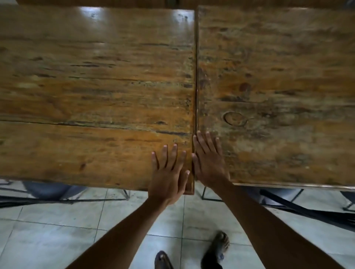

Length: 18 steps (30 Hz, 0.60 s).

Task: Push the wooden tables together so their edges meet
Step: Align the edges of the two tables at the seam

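Observation:
Two worn wooden tables stand side by side, the left table (92, 80) and the right table (278, 76). Their inner edges run along one thin dark seam (196, 76) down the middle of the view. The left table's near edge sits a little closer to me than the right one's. My left hand (169, 172) lies flat on the left table's near right corner, fingers spread. My right hand (208, 161) lies flat on the right table's near left corner, right beside the seam. Neither hand holds anything.
Pale floor tiles (57, 226) lie below the tables' near edges, with my two feet (217, 247) on them. Thin black metal table legs (126, 194) and dark chair parts (299, 207) show under both tables. Another wooden surface (96, 2) lines the far edge.

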### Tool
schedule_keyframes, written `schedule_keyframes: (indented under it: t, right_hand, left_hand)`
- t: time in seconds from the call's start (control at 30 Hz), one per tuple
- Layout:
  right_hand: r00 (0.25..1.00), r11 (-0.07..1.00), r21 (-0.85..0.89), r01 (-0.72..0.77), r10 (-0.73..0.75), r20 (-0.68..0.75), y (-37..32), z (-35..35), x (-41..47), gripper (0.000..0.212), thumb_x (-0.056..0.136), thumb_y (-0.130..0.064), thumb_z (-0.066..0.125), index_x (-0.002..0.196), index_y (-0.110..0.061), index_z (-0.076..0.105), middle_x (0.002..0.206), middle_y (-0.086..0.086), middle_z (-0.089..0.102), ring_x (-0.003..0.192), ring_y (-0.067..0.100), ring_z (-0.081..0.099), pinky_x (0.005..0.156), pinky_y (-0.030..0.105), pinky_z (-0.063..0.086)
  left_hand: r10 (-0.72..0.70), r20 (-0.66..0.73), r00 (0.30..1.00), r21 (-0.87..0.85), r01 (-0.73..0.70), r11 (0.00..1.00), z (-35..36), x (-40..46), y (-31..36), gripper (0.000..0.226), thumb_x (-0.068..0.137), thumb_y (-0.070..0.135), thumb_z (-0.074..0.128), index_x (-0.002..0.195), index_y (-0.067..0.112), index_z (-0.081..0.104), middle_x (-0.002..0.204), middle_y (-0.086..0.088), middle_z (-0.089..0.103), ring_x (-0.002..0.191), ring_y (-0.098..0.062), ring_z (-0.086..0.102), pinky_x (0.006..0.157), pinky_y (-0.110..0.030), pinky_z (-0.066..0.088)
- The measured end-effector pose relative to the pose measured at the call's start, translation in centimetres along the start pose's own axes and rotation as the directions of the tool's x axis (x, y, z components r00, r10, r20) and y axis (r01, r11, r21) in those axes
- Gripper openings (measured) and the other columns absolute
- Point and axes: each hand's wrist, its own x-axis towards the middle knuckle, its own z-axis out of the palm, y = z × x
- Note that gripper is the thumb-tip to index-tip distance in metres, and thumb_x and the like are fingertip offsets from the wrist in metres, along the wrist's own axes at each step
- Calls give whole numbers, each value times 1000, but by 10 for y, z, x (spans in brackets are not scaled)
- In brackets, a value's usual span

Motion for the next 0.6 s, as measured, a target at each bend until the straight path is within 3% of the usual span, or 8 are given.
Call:
schedule_keyframes:
  t: [0.6]
  right_hand:
    - [1000, 1000, -15, -22, 22, 19, 0, -1, 3, 58, 104, -38, 23, 158, -18, 18, 168, 0, 13, 154, 23, -3, 123, 52, 6]
  left_hand:
    - [-27, -18, 999, 1, 27, 1000, 0, 32, -2, 61, 105, 52, 18, 157, 22, 28, 167, -14, 23, 155, -38, 12, 120, -67, 9]
